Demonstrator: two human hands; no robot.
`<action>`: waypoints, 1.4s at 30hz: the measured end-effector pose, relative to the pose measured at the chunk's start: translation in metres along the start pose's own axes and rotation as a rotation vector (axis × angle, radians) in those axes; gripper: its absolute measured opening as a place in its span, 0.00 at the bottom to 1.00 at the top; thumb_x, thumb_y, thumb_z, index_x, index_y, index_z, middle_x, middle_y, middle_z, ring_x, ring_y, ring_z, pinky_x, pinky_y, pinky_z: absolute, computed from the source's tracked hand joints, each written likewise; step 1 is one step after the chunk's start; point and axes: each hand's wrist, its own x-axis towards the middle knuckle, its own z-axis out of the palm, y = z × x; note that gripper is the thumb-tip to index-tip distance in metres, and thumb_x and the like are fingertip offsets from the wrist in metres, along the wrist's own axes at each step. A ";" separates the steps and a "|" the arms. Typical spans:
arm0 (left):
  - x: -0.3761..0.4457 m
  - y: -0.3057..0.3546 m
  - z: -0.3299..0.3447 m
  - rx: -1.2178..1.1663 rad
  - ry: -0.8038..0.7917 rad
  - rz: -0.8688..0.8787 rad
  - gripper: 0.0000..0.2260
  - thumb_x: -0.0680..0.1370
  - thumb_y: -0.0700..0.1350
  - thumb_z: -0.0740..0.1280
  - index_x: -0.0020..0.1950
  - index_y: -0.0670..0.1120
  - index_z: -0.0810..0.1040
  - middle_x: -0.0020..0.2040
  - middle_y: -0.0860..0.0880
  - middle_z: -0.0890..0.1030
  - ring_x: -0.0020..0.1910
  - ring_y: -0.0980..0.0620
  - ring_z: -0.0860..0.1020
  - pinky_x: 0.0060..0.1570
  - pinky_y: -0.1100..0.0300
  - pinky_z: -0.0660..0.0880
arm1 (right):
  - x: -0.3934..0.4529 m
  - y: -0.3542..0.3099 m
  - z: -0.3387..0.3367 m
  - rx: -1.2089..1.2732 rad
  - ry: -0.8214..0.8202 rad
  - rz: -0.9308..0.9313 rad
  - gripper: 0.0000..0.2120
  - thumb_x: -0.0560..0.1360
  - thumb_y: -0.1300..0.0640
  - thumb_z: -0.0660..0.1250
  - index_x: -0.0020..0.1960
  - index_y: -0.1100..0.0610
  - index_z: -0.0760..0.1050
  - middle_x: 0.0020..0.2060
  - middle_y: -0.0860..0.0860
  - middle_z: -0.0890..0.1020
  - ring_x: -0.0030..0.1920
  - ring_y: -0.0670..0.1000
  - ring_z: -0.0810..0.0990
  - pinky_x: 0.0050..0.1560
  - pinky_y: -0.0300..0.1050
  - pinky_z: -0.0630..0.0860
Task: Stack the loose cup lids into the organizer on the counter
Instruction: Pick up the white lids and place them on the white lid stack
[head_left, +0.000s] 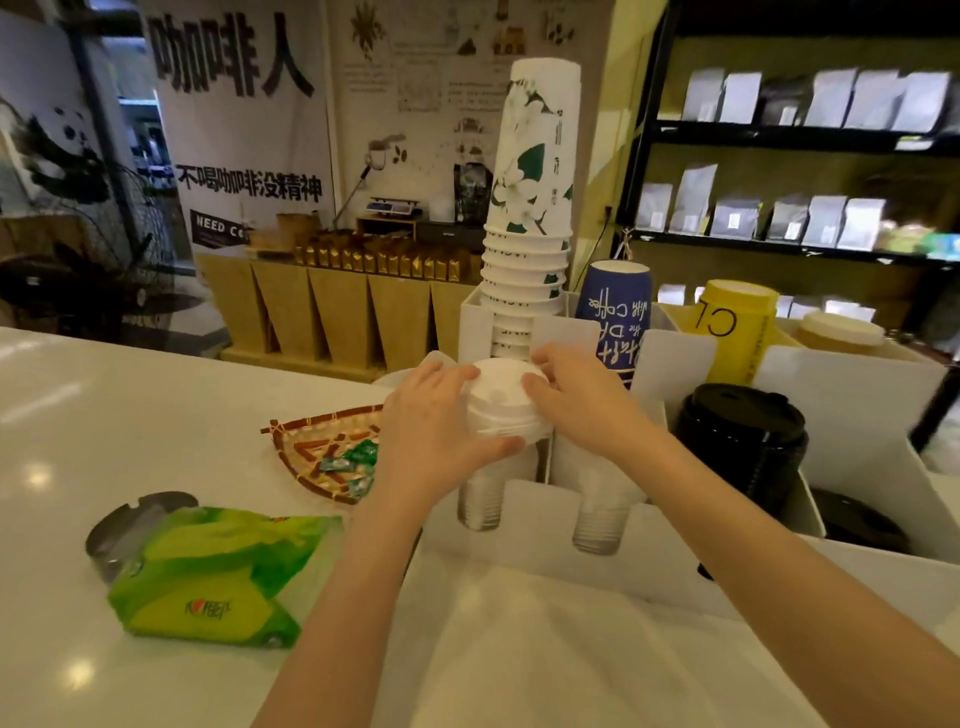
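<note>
- White table fills the lower frame; shelves of bags stand at upper right.
- At centre, left hand and right hand each grip the white lids, fingers wrapped round the stack from both sides.
- Lids sit over a compartment of the white organizer, beside black lids.
- Lower left: a green packet and a basket.

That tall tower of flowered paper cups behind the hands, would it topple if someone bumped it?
Probably. The stack of flowered cups rises far above the white organizer slot that holds its base, and it already leans slightly, so a sideways knock could tip it. Paper cups are likely light, so little force would be needed. Nested cups may also slide apart rather than fall together.
</note>
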 end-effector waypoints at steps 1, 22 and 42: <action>0.001 -0.003 0.001 0.041 -0.009 0.006 0.34 0.63 0.61 0.71 0.65 0.51 0.67 0.68 0.49 0.69 0.69 0.51 0.61 0.66 0.50 0.59 | 0.001 0.001 0.002 -0.023 0.007 0.010 0.16 0.75 0.51 0.57 0.60 0.56 0.70 0.55 0.56 0.79 0.55 0.57 0.75 0.59 0.60 0.71; -0.007 -0.012 0.016 0.212 -0.050 0.071 0.28 0.66 0.62 0.68 0.62 0.51 0.71 0.67 0.50 0.70 0.70 0.49 0.59 0.65 0.49 0.59 | 0.003 -0.009 0.024 -0.437 -0.031 -0.032 0.15 0.77 0.53 0.51 0.56 0.57 0.72 0.55 0.57 0.78 0.59 0.57 0.70 0.59 0.56 0.63; -0.006 -0.006 -0.007 0.112 -0.300 0.040 0.28 0.68 0.47 0.72 0.66 0.50 0.68 0.65 0.48 0.74 0.62 0.49 0.71 0.62 0.51 0.68 | 0.006 -0.005 0.027 -0.438 -0.026 -0.115 0.12 0.76 0.60 0.55 0.52 0.57 0.76 0.52 0.56 0.79 0.53 0.57 0.73 0.55 0.54 0.66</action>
